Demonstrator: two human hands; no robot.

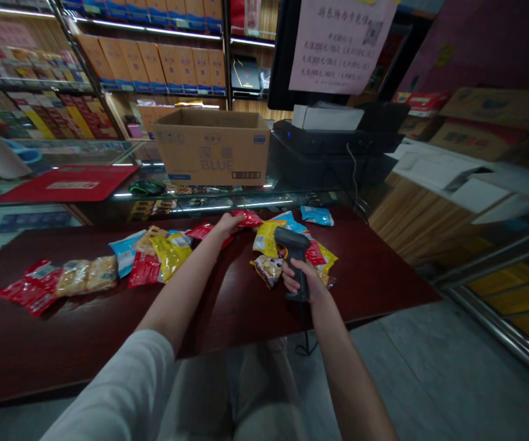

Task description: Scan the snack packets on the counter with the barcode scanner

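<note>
My right hand (303,278) is wrapped round the grip of a dark barcode scanner (293,240), its head above the snack bags on the right. A cable hangs from the scanner's base past the table edge. Further back, my left hand (230,223) has its fingers closed on a red snack bag (249,218); the fingertips are partly hidden. Close to the scanner lie a yellow snack bag (265,237), a small brown-and-white bag (270,269) and a blue bag (288,220). Another blue packet (317,215) lies apart at the back right.
On the dark red table (227,312), more bags lie leftward: a yellow one (171,254), a red one (38,286) and wrapped crackers (87,275). Behind stand a glass counter with an open cardboard box (213,153), a mouse (147,187), a red mat (68,184) and a monitor (285,61).
</note>
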